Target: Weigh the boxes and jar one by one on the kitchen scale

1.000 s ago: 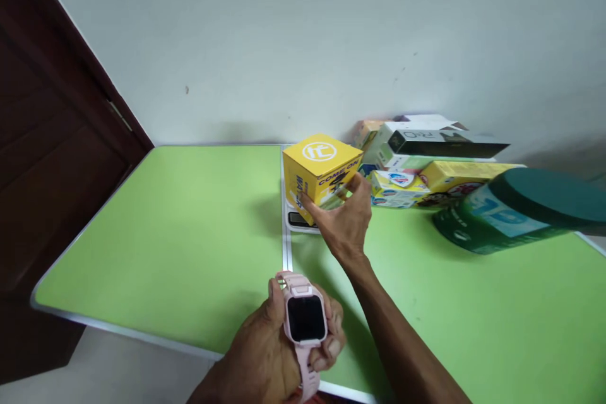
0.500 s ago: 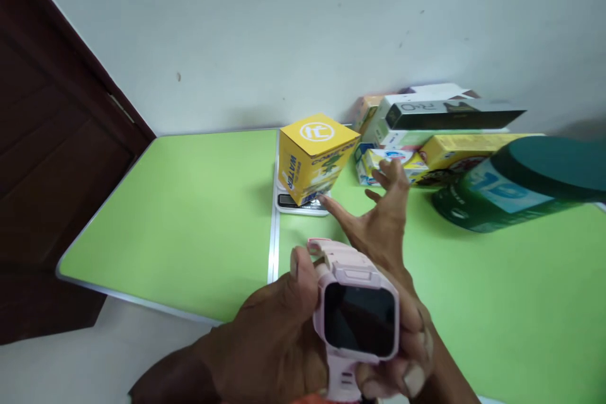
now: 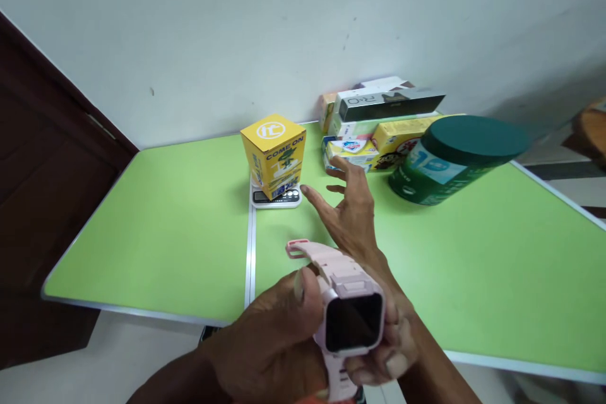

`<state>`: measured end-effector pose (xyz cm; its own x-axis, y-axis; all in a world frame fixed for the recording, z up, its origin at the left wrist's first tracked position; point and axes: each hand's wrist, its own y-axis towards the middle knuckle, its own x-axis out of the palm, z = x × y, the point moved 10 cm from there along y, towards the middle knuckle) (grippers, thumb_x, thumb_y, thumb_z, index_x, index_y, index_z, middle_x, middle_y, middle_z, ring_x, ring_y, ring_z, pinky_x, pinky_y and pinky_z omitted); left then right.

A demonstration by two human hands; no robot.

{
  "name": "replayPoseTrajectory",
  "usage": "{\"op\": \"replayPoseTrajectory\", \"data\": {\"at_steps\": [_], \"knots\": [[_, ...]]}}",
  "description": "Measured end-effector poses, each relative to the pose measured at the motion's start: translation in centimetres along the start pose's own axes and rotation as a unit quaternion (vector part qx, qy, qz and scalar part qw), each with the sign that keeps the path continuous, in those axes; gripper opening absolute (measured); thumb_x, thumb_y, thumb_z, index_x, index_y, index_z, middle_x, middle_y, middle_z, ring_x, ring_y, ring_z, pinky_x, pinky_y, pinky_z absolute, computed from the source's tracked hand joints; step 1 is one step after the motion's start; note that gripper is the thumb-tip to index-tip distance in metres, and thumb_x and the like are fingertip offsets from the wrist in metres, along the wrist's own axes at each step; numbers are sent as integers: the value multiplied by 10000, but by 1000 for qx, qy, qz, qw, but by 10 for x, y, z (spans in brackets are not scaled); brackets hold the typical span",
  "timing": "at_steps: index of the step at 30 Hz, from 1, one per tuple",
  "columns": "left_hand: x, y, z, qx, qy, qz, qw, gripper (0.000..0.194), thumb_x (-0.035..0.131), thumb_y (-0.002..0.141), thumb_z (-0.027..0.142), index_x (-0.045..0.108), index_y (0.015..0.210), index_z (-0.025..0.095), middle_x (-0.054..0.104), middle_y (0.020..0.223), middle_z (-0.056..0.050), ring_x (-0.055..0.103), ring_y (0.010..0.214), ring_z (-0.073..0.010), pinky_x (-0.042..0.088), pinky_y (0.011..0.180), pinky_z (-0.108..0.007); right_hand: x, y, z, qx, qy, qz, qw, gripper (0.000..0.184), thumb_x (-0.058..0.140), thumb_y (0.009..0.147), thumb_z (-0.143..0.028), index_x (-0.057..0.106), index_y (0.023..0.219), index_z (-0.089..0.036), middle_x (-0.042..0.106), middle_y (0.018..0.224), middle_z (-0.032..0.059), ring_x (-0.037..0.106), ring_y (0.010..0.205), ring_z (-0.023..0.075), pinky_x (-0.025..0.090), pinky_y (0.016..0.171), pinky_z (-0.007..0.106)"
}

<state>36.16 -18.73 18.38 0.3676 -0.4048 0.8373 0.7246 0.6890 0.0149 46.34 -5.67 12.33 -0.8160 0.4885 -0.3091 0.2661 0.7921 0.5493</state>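
Note:
My left hand (image 3: 279, 322) grips a pink smartwatch (image 3: 355, 322), thumb on one side and fingers curled round the other. Its dark square screen faces up toward me, and the strap (image 3: 341, 265) sticks out above and below. Beyond the watch, my right hand (image 3: 348, 205) reaches over the table with fingers spread and nothing in it. Its thumb tip is close to a small white digital scale (image 3: 277, 203); whether they touch I cannot tell. On the scale stands a yellow box (image 3: 274, 154) printed "COME ON", hiding most of the weighing plate.
Right of the scale lies a yellow and white soap-like carton (image 3: 350, 151). Behind it several flat boxes (image 3: 391, 105) are stacked by the wall, beside a yellow box (image 3: 398, 132). A big green lidded tub (image 3: 433, 170) stands right of my hand. A metal-edged seam (image 3: 250, 259) crosses the green table (image 3: 165, 227).
My view has swung to the right, so the table things appear further left. The watch is tilted a little differently in my left hand. My right hand stays spread near the scale.

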Motion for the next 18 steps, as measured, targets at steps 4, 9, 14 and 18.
{"op": "replayPoseTrajectory", "data": {"at_steps": [4,9,14,18], "knots": [[-20,-5,2,-9,-24,21,999,571,649,894,701,642,969,135,503,902,-39,478,749,-105,311,617,-214,8,-5,-3,3,11,-6,1000,586,730,900,-514,522,1389,-269,615,1310,136,664,1140,315,631,804,488],[-46,-15,19,21,-42,49,998,650,573,886,781,623,905,133,478,840,-27,447,703,-102,285,580,-213,26,2,2,12,6,-28,1000,633,733,873,-581,517,1383,-274,597,1341,138,647,1172,328,623,815,502],[-60,-22,39,53,-59,65,995,713,639,804,823,660,918,119,512,839,-34,453,682,-100,305,562,-214,56,20,-5,-5,-5,-33,999,1028,840,738,-624,310,1552,-288,443,1529,177,502,1378,395,548,987,610],[-67,-30,53,62,-74,76,992,734,602,818,839,676,940,119,559,869,-55,516,717,-117,368,600,-229,76,28,-12,-18,14,-44,999,1077,874,711,-560,251,1560,-332,395,1584,151,427,1456,388,496,1076,629]]}}
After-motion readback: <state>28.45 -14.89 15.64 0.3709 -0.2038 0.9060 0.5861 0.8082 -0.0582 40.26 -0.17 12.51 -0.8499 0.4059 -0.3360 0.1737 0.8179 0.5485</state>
